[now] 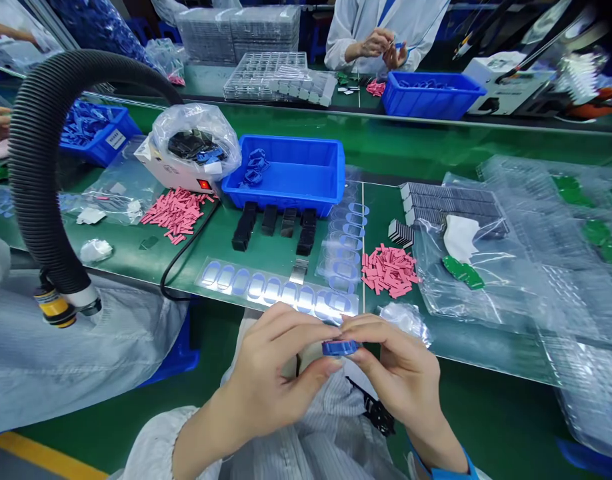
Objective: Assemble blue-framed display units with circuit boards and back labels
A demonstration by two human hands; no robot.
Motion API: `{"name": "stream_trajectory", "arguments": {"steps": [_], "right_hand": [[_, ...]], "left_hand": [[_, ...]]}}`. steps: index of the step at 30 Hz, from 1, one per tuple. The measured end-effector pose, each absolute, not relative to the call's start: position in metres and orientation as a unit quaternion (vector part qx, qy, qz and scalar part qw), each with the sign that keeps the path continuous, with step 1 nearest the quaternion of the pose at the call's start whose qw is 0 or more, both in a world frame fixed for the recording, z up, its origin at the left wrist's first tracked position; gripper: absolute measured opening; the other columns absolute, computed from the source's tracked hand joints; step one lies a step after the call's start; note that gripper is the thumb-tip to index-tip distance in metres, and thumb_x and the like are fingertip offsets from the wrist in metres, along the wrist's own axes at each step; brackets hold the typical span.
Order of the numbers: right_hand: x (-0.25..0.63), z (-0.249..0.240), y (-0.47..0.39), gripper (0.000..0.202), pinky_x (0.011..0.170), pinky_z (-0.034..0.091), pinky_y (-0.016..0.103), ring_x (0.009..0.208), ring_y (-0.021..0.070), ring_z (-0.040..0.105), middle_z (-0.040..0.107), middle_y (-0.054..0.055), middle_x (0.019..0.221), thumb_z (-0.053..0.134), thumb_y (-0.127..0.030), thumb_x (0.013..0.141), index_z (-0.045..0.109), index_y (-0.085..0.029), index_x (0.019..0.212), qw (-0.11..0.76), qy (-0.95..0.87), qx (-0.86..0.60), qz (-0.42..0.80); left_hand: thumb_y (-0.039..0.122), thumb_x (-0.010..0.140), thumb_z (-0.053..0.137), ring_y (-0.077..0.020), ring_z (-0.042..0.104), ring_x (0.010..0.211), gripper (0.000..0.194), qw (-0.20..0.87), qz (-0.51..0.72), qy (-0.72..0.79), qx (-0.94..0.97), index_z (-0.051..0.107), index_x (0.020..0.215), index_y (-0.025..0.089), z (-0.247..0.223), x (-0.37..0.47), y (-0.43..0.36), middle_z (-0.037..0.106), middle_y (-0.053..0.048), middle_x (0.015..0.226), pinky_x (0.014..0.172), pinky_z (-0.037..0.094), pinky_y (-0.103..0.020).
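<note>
A small blue oval part (339, 347) is pinched between both hands, just off the table's front edge. My left hand (281, 363) grips its left end with thumb and fingers. On its right end, my right hand (396, 367) closes with thumb and fingertips. Beyond the hands lies a clear sheet of oval stickers (273, 291). A pile of pink strips (390, 269) is to the right of a second sticker sheet (347, 243). Black blocks (307, 232) stand in rows before a blue bin (292, 167) that holds some blue parts (256, 165).
A black ribbed hose (31, 153) arches over the left side. Behind it are a bag-covered box (176, 170) and more pink strips (175, 212). Plastic trays (551, 247) and green pieces (463, 272) cover the right. A person (386, 33) works across the line.
</note>
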State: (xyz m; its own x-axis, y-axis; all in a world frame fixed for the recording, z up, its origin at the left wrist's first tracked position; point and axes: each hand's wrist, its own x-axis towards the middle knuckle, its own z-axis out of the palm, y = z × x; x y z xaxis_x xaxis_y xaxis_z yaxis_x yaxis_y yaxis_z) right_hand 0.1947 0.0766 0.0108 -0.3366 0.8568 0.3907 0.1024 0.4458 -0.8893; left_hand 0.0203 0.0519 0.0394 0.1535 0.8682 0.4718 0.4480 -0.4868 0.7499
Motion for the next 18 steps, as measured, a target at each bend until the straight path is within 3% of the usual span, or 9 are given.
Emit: {"name": "stream_trajectory", "arguments": {"steps": [6, 13, 16, 18], "right_hand": [[0.197, 0.011, 0.074, 0.018, 0.072, 0.055, 0.030, 0.078, 0.0161, 0.065, 0.069, 0.001, 0.081, 0.058, -0.008, 0.084, 0.062, -0.021, 0.095, 0.443, -0.759, -0.333, 0.342], [0.205, 0.019, 0.083, 0.023, 0.070, 0.055, 0.032, 0.082, 0.0181, 0.065, 0.069, 0.005, 0.089, 0.054, -0.008, 0.086, 0.060, -0.021, 0.103, 0.375, -0.836, -0.309, 0.256], [0.197, 0.020, 0.079, 0.017, 0.068, 0.056, 0.032, 0.078, 0.0195, 0.066, 0.069, 0.005, 0.083, 0.064, -0.016, 0.083, 0.061, -0.021, 0.099, 0.427, -0.809, -0.334, 0.228], [0.190, 0.017, 0.073, 0.031, 0.072, 0.058, 0.035, 0.083, 0.0222, 0.068, 0.070, 0.007, 0.087, 0.074, -0.026, 0.076, 0.061, -0.019, 0.102, 0.481, -0.761, -0.379, 0.216]], "left_hand": [[0.016, 0.082, 0.060, -0.0154, 0.059, 0.059, 0.006, 0.193, 0.474, 0.448, 0.733, 0.065, 0.086, 0.016, 0.035, 0.025, 0.054, 0.069, -0.003, 0.066, 0.054, 0.046, -0.029], [0.012, 0.081, 0.061, -0.0161, 0.062, 0.067, 0.018, 0.170, 0.407, 0.465, 0.768, 0.064, 0.097, 0.020, 0.030, 0.020, 0.051, 0.075, -0.002, 0.079, 0.059, 0.051, -0.029], [0.007, 0.076, 0.063, -0.0155, 0.062, 0.063, 0.023, 0.146, 0.429, 0.478, 0.752, 0.065, 0.092, 0.022, 0.030, 0.022, 0.050, 0.075, 0.001, 0.074, 0.054, 0.050, -0.028], [0.005, 0.075, 0.063, -0.0155, 0.065, 0.063, 0.025, 0.155, 0.457, 0.478, 0.734, 0.065, 0.092, 0.023, 0.030, 0.024, 0.050, 0.076, 0.000, 0.075, 0.055, 0.051, -0.028]]}}
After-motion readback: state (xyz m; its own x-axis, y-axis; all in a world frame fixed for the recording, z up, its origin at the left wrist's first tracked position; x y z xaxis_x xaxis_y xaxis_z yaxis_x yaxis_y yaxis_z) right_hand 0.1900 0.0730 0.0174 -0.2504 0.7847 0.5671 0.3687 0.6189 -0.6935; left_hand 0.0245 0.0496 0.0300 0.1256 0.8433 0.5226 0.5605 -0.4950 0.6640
